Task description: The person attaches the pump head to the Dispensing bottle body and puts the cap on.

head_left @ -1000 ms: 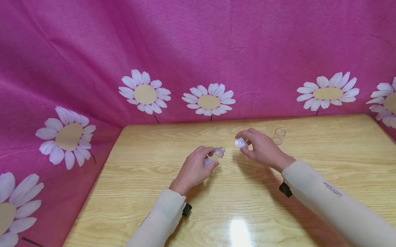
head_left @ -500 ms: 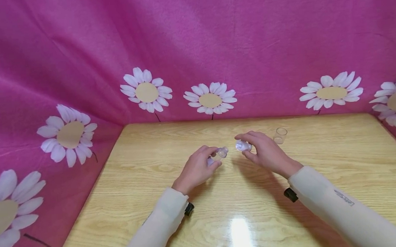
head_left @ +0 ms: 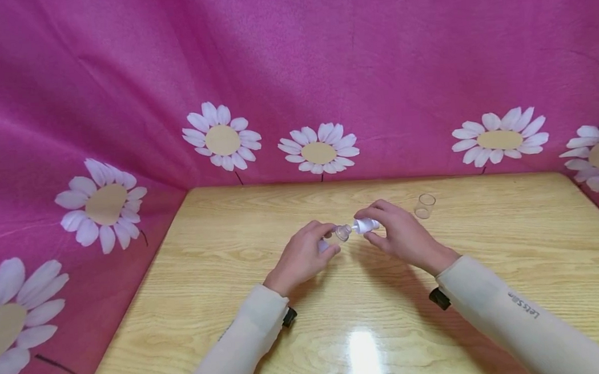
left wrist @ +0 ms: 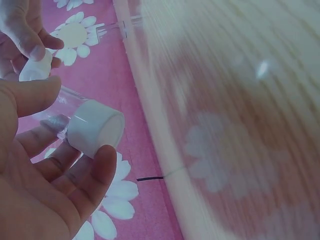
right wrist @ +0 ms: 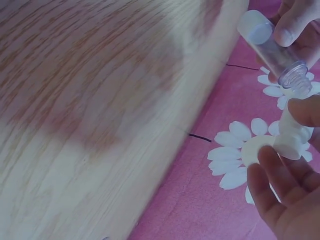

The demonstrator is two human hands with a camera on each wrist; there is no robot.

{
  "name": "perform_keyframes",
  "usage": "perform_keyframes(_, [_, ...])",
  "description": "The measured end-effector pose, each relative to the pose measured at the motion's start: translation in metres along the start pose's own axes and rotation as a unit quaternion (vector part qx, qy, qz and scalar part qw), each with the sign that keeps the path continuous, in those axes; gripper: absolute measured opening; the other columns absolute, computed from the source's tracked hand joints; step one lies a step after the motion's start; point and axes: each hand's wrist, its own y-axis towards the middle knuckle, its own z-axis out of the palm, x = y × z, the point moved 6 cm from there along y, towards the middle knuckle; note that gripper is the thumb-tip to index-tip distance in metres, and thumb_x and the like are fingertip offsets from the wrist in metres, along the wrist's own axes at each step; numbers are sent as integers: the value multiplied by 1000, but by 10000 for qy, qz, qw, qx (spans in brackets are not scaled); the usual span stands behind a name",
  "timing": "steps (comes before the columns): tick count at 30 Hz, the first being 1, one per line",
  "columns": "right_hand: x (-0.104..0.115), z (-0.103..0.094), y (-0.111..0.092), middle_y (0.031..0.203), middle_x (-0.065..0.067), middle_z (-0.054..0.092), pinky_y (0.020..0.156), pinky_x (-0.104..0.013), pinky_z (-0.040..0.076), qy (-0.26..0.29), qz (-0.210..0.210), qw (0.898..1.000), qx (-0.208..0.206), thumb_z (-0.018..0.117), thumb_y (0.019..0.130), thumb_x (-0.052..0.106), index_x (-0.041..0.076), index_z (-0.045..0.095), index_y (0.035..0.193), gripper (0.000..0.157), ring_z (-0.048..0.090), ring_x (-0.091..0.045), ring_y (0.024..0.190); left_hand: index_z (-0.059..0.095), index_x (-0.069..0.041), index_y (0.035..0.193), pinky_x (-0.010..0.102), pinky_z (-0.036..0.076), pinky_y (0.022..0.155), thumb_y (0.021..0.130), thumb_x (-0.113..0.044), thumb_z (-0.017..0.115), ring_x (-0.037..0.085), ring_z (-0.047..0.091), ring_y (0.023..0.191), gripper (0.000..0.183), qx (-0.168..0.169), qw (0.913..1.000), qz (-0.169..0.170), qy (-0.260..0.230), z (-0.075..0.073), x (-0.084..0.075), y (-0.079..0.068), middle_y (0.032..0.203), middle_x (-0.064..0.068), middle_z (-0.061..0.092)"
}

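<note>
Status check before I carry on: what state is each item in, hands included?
Clear bottle: tilted, mouth uncovered; contents unclear.
White top: off the bottle, facing its mouth.
Clear cylinder: on the table, unheld.
Left hand: holding the bottle.
Right hand: holding the white top.

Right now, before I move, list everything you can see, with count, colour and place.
Clear plastic bottle with a white end: 1, clear and white, in the bare left hand
White plastic cylindrical piece with a narrow tip: 1, white, in the bare right hand, tip towards the bottle's neck
Clear round cylinder: 1, colourless, on the table beyond the right hand
Light wood-grain table: 1, pale brown, under the hands
Daisy-print cloth: at least 1, pink, behind and beside the table
Black wrist devices: 2, black, one per wrist
Long sleeves: 2, cream, on both arms
Bare hands: 2, above the table
</note>
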Motion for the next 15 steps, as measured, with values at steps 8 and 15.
perform_keyframes(8, [7, 2, 1, 106, -7, 65, 85, -41, 56, -63, -237, 9997, 7, 77, 82, 5, 6, 68, 114, 33, 65, -22, 97, 63, -17, 131, 26, 48, 75, 94, -27, 69, 14, 56, 89, 39, 80, 9999, 45, -76, 3, -2, 0, 118, 5, 66])
perform_keyframes(15, [12, 2, 2, 103, -6, 68, 87, -40, 56, -123, -479, 9986, -212, 79, 79, 2, 5, 65, 107, 32, 65, -20, 96, 64, -18, 129, 24, 47, 73, 93, -29, 69, 12, 56, 88, 38, 48, 9999, 157, 49, 4, -4, 1, 115, 2, 67])
